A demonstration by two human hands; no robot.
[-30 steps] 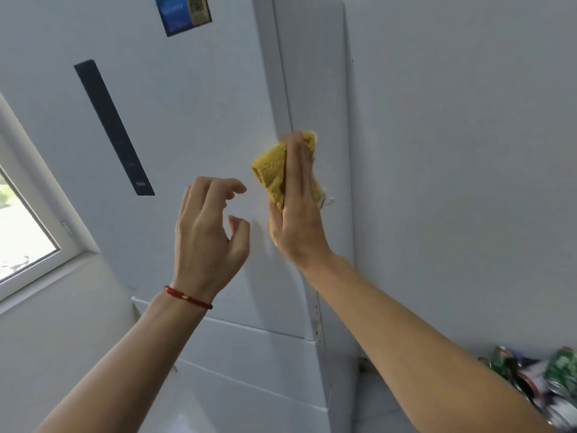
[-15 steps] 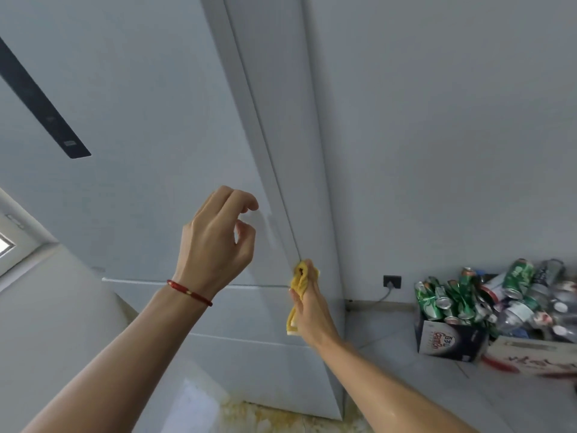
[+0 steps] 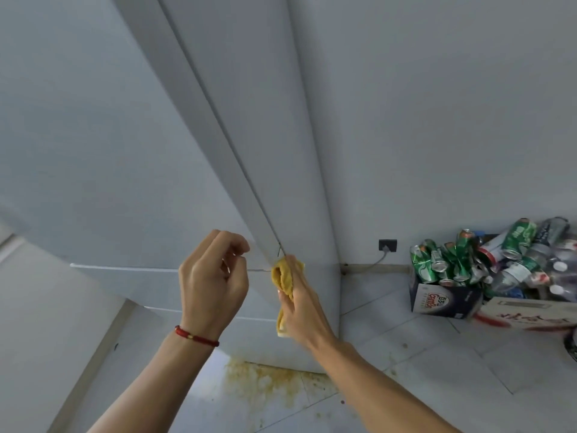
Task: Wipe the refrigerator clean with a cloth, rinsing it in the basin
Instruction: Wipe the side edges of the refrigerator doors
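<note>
The white refrigerator (image 3: 131, 145) fills the left and middle of the head view, with its right front edge running down to the drawers. My right hand (image 3: 304, 303) presses a folded yellow cloth (image 3: 282, 278) against that edge, just where the upper door meets the top drawer. The cloth's lower end hangs out below my palm. My left hand (image 3: 212, 282), with a red bracelet at the wrist, hovers in front of the door with its fingers curled and nothing in them. No basin is in sight.
A wall (image 3: 437, 120) stands right of the fridge, with a socket (image 3: 387, 245) low on it. Boxes heaped with crushed cans and bottles (image 3: 487, 264) sit on the tiled floor at right. A yellowish stain (image 3: 265, 382) marks the floor at the fridge's foot.
My right hand has slid the cloth down the fridge's edge from door height to the drawer line. My left hand's fingers have curled in tighter. The camera has tilted down.
</note>
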